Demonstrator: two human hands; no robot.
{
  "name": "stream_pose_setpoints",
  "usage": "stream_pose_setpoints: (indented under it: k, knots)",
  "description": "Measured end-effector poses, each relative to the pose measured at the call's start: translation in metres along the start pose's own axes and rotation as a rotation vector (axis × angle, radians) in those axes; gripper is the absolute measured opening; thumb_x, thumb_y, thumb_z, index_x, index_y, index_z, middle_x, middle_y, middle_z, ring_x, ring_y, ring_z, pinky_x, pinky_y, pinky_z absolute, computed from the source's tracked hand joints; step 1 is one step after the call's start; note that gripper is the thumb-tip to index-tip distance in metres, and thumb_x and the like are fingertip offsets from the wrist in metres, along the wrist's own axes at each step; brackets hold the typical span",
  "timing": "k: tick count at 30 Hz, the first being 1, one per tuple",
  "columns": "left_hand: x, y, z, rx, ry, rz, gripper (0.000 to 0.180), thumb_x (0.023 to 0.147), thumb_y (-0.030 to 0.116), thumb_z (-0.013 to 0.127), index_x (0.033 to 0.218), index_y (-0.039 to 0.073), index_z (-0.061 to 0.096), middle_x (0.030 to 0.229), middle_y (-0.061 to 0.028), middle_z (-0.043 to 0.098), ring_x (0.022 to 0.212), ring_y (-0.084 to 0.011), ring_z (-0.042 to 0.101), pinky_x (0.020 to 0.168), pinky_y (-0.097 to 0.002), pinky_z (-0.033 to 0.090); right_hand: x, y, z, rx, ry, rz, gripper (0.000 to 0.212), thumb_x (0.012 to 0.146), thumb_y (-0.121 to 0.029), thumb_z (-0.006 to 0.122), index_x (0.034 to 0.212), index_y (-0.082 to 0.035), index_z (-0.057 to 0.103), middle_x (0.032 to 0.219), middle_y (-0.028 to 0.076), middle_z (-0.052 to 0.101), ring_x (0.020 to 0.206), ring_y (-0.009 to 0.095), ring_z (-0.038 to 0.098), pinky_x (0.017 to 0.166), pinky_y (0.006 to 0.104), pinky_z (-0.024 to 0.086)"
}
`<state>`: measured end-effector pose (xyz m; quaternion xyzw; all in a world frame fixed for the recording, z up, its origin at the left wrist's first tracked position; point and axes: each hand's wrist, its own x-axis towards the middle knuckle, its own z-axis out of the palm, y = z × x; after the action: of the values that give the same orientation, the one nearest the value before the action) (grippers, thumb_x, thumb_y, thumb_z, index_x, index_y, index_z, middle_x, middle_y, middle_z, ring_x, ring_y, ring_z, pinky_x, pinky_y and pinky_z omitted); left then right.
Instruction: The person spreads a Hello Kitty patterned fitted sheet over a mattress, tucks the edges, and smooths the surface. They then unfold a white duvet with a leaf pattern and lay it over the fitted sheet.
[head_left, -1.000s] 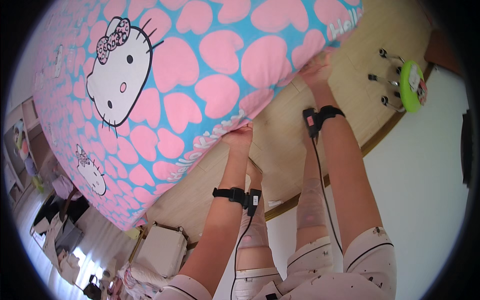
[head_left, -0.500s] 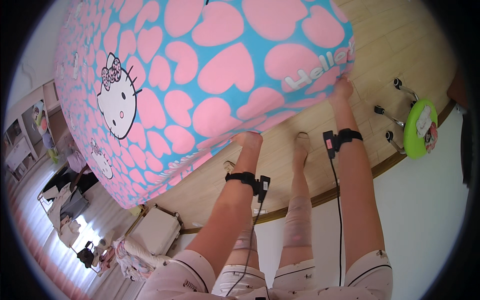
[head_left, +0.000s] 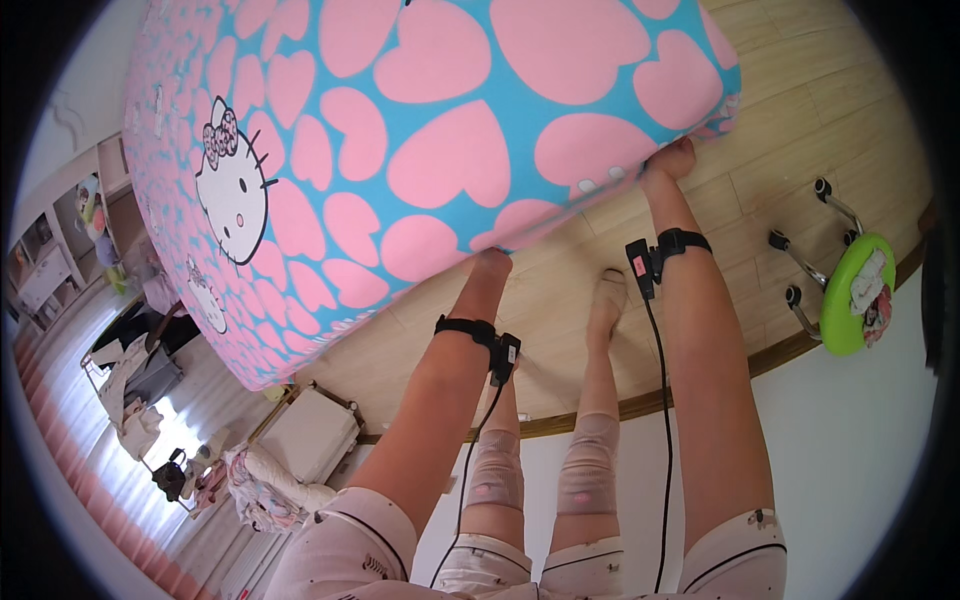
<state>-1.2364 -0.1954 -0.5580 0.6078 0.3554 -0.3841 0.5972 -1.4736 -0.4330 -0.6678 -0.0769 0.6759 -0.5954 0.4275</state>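
A bed sheet [head_left: 450, 150] with pink hearts on blue and white cartoon cat faces covers the bed. My left hand [head_left: 492, 262] is at the sheet's near edge; its fingers go out of sight under it. Farther right, my right hand [head_left: 674, 160] presses at the same side near the bed's corner, its fingers hidden beneath the edge. Whether either hand grips the cloth cannot be seen. The sheet lies smooth on top and folds down over the near side. Each forearm wears a black strap with a small box and a cable.
A green round stool [head_left: 856, 300] on casters, with cloth on its seat, stands at the right by the wall. At the lower left are a pale suitcase [head_left: 312, 435] and a rack with bags and clothes [head_left: 255, 495]. Shelves [head_left: 50, 265] stand at the far left.
The sheet's loose near edge, with its white lettering, has gone mostly under the side of the bed. Both hands have moved slightly up in the view, in against the bed's edge.
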Motion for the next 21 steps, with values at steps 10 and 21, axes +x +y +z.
stream_pose_setpoints:
  k: [10, 21]
  knots:
    - [0.016, 0.014, 0.006, 0.247, -0.025, -0.026, 0.025, 0.095, 0.038, 0.041, 0.093, 0.019, 0.057, 0.083, -0.0002, 0.059, 0.069, -0.0167, 0.054, 0.071, -0.0391, 0.051, -0.021, -0.052, -0.021, -0.099, -0.05, 0.452, 0.056, 0.097, -0.047, 0.05, 0.13, -0.002, 0.056, 0.124, 0.014, 0.063, 0.11, 0.027, 0.06, 0.095, 0.0412, 0.046]
    - [-0.007, -0.021, -0.057, 0.296, 0.02, -0.082, 0.018, 0.094, 0.037, 0.046, 0.094, 0.022, 0.056, 0.08, 0.0, 0.057, 0.062, -0.0165, 0.046, 0.06, -0.0349, 0.045, 0.006, -0.128, -0.124, 0.003, -0.228, 0.321, 0.05, 0.096, -0.031, 0.059, 0.135, -0.001, 0.05, 0.129, 0.014, 0.058, 0.116, 0.029, 0.057, 0.099, 0.0437, 0.047]
